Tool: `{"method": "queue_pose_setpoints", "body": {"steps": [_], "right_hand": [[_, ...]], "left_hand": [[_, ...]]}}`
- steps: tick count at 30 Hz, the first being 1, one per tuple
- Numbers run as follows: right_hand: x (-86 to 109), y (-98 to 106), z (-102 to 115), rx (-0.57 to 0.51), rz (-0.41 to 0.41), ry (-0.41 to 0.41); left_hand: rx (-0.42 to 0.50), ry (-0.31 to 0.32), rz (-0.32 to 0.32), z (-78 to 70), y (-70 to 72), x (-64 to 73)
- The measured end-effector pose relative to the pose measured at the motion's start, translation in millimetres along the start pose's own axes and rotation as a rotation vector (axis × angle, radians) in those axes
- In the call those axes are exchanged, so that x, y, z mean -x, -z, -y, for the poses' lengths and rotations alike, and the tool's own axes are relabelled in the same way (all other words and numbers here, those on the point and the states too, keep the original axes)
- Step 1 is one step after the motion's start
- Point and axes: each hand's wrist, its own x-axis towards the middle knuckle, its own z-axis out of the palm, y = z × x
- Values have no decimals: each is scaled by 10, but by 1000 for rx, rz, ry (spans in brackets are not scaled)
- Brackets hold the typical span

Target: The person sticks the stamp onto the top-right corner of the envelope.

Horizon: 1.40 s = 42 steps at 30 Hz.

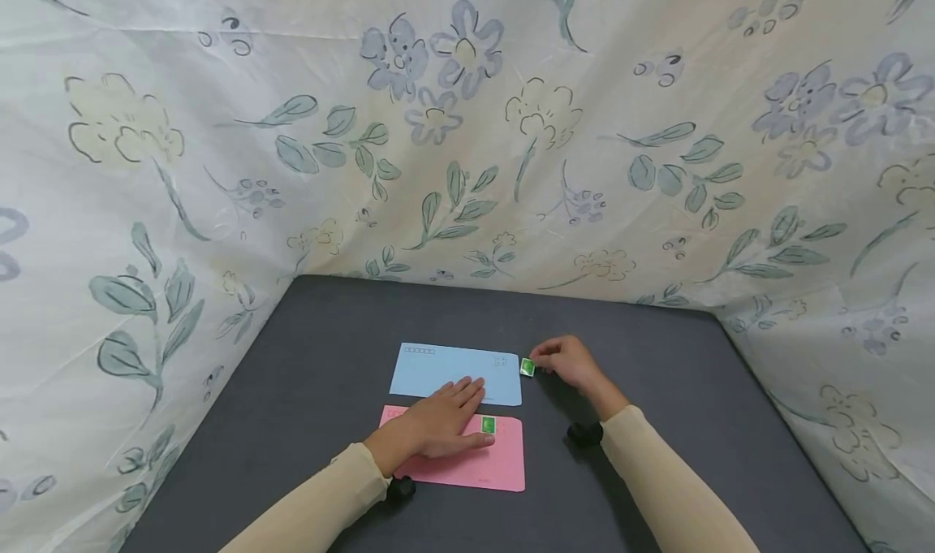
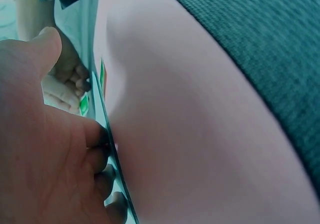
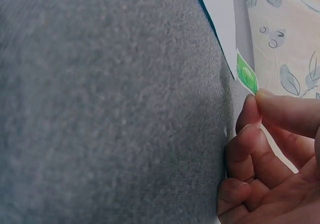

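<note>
A green stamp with a white border (image 3: 246,74) is pinched by one corner between the thumb and forefinger of my right hand (image 1: 568,362), just off the right end of the blue envelope (image 1: 445,370). My left hand (image 1: 445,423) lies flat, its fingertips on the lower edge of the blue envelope and its palm over the pink envelope (image 1: 497,472). Another green stamp (image 1: 488,425) sits on the pink envelope's upper right part, between my left thumb and forefinger. Printed boxes mark the blue envelope's upper right corner.
Both envelopes lie on a dark grey table (image 1: 351,309), the blue one behind the pink. Floral cloth (image 1: 467,155) hangs around the back and sides. A black wrist device (image 1: 584,434) sits at the right cuff, another (image 1: 400,490) at the left.
</note>
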Motion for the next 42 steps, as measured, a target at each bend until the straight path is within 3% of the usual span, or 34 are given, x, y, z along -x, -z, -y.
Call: {"method": "queue_pose_setpoints", "body": {"steps": [42], "right_hand": [[-143,-181,140,-41,12,31]], "left_hand": [[18,3,8,-31,41,25]]}}
